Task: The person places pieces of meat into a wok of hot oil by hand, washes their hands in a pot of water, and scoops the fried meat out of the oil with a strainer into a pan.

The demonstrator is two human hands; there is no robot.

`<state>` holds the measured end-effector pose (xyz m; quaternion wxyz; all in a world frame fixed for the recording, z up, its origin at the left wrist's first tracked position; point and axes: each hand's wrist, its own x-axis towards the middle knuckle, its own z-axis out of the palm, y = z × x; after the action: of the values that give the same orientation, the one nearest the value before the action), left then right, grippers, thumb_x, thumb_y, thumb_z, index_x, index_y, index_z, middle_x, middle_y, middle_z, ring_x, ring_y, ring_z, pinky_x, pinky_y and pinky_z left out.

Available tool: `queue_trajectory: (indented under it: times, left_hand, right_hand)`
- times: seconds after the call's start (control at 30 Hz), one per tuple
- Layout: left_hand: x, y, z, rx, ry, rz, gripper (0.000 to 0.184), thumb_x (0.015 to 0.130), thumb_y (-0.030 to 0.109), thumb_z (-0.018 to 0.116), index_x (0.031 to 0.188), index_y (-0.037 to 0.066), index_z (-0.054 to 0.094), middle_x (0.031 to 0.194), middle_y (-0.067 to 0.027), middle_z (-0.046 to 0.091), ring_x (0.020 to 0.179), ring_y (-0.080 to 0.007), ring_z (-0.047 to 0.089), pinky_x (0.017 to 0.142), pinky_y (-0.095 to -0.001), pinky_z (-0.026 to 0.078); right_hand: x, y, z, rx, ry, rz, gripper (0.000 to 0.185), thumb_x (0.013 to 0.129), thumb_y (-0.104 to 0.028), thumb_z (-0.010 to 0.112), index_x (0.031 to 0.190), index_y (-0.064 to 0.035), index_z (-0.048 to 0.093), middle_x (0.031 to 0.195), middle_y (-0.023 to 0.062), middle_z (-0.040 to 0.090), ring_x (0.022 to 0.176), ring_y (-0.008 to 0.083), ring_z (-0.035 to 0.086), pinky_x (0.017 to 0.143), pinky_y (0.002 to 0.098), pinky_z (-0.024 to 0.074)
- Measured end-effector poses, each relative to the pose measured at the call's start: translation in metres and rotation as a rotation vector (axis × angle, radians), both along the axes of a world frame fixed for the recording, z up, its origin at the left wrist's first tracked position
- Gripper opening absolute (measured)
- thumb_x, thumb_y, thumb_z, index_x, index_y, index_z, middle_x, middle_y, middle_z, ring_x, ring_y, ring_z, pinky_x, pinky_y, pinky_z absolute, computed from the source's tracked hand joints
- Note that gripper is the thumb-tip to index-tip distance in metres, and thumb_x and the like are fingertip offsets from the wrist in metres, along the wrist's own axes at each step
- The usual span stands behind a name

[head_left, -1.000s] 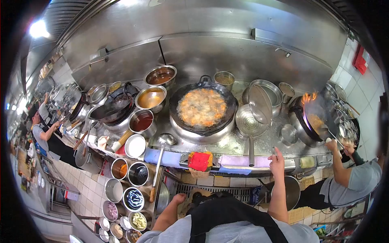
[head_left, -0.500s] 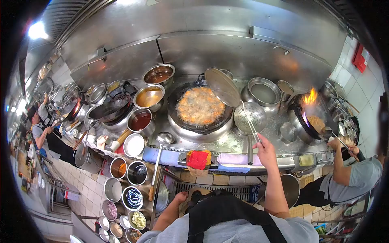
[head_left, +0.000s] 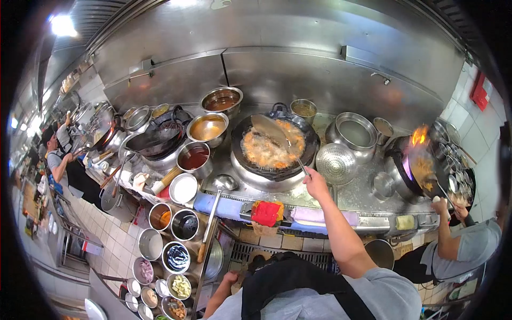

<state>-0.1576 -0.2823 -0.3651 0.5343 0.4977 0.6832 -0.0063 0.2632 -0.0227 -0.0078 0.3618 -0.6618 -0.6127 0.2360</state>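
My right hand (head_left: 316,183) grips the handle of a wide mesh skimmer (head_left: 270,129), whose head is over the bubbling oil at the upper left of the large wok (head_left: 240,154). Orange-brown pieces of food (head_left: 277,159) float in the foaming oil. Low beside my body, near the edge of the ingredient counter, my left hand (head_left: 231,277) has its fingers curled; whether it holds anything is hidden. A perforated strainer (head_left: 336,164) lies just right of the wok. A ladle (head_left: 226,182) rests to its left.
Bowls of brown liquid (head_left: 221,101) and dark red sauce (head_left: 194,159) stand left of the wok. Ingredient containers (head_left: 177,257) fill the lower left. At right, a co-worker (head_left: 461,237) tends a flaming wok (head_left: 408,169); another person (head_left: 58,160) works at far left.
My right hand has moved left and forward, carrying the skimmer from above the strainer and pot into the wok. The flames at the right wok have grown. The view has shifted slightly.
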Motion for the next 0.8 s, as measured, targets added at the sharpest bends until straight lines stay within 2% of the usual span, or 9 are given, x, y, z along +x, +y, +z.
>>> queue_trajectory:
  times: [0.07, 0.1, 0.17, 0.27, 0.37, 0.47, 0.57, 0.67, 0.8]
  left_hand:
    - [-0.008, -0.002, -0.017, 0.374, 0.133, -0.676, 0.037, 0.077, 0.027, 0.046, 0.104, 0.005, 0.057, 0.098, -0.0151, 0.060, 0.085, -0.0241, 0.059, 0.073, -0.0316, 0.046]
    - [-0.001, -0.004, -0.015, 0.374, 0.131, -0.676, 0.037, 0.077, 0.027, 0.046, 0.104, 0.005, 0.057, 0.098, -0.0151, 0.060, 0.085, -0.0241, 0.059, 0.073, -0.0316, 0.046]
    - [0.016, -0.014, -0.002, -0.050, -0.060, 0.216, 0.035, 0.079, 0.026, 0.043, 0.103, 0.006, 0.058, 0.096, -0.0154, 0.059, 0.087, -0.0276, 0.057, 0.075, -0.0336, 0.045]
    - [0.010, -0.015, -0.031, 0.010, -0.077, 0.021, 0.034, 0.080, 0.025, 0.041, 0.103, 0.006, 0.057, 0.087, -0.0154, 0.060, 0.082, -0.0278, 0.059, 0.072, -0.0345, 0.046]
    - [0.017, -0.015, -0.016, 0.748, 0.159, -0.582, 0.033, 0.081, 0.025, 0.041, 0.103, 0.006, 0.058, 0.090, -0.0152, 0.061, 0.081, -0.0288, 0.059, 0.073, -0.0351, 0.045]
    - [0.018, -0.015, 0.032, 0.112, 0.055, -0.128, 0.035, 0.081, 0.028, 0.041, 0.104, 0.008, 0.057, 0.097, -0.0149, 0.059, 0.088, -0.0293, 0.057, 0.078, -0.0352, 0.044]
    - [0.015, -0.007, -0.009, -0.115, -0.014, 0.050, 0.038, 0.080, 0.034, 0.041, 0.106, 0.010, 0.057, 0.108, -0.0142, 0.054, 0.103, -0.0308, 0.049, 0.088, -0.0360, 0.039]
    - [-0.004, 0.019, -0.034, 0.190, 0.229, -0.577, 0.041, 0.080, 0.038, 0.041, 0.107, 0.011, 0.057, 0.108, -0.0138, 0.055, 0.103, -0.0295, 0.050, 0.088, -0.0353, 0.038]
    - [0.033, 0.052, 0.038, 0.091, 0.169, -0.153, 0.041, 0.079, 0.039, 0.042, 0.106, 0.012, 0.057, 0.107, -0.0131, 0.056, 0.102, -0.0293, 0.051, 0.088, -0.0349, 0.038]
  right_hand:
    - [0.003, -0.003, 0.013, 0.066, 0.011, -0.022, 0.036, 0.079, -0.006, 0.044, 0.115, -0.0067, 0.048, 0.076, 0.0114, 0.062, 0.075, 0.0238, 0.059, 0.072, 0.0323, 0.0441]
    - [0.011, 0.000, 0.007, 0.139, 0.033, -0.033, 0.036, 0.081, -0.006, 0.044, 0.117, -0.0079, 0.047, 0.071, 0.0084, 0.061, 0.061, 0.0173, 0.056, 0.060, 0.0291, 0.0446]
    - [0.025, -0.010, 0.017, 0.110, 0.154, -0.068, 0.036, 0.081, -0.005, 0.044, 0.117, -0.0077, 0.047, 0.071, 0.0081, 0.061, 0.063, 0.0164, 0.056, 0.061, 0.0287, 0.0443]
    - [0.049, -0.023, 0.020, 0.079, 0.362, -0.095, 0.037, 0.082, -0.003, 0.044, 0.119, -0.0085, 0.045, 0.070, 0.0050, 0.059, 0.059, 0.0103, 0.051, 0.058, 0.0256, 0.0422]
    - [0.064, -0.049, 0.031, 0.040, 0.541, -0.191, 0.039, 0.083, -0.003, 0.043, 0.121, -0.0083, 0.042, 0.069, 0.0048, 0.056, 0.056, 0.0113, 0.048, 0.056, 0.0263, 0.0417]
    - [0.086, -0.069, 0.017, 0.116, 0.461, -0.229, 0.039, 0.083, -0.003, 0.043, 0.121, -0.0081, 0.041, 0.070, 0.0047, 0.054, 0.057, 0.0117, 0.047, 0.056, 0.0267, 0.0413]
    - [0.098, -0.092, -0.002, 0.204, 0.318, -0.293, 0.038, 0.083, -0.004, 0.044, 0.120, -0.0073, 0.042, 0.071, 0.0053, 0.053, 0.061, 0.0132, 0.048, 0.059, 0.0274, 0.0411]
    - [0.101, -0.119, -0.020, 0.260, 0.111, -0.360, 0.038, 0.082, -0.004, 0.045, 0.120, -0.0069, 0.042, 0.074, 0.0087, 0.052, 0.064, 0.0173, 0.048, 0.063, 0.0288, 0.0407]
    - [0.099, -0.152, -0.055, 0.168, -0.142, -0.425, 0.040, 0.080, -0.005, 0.046, 0.120, -0.0100, 0.042, 0.086, 0.0162, 0.052, 0.076, 0.0289, 0.051, 0.069, 0.0358, 0.0414]
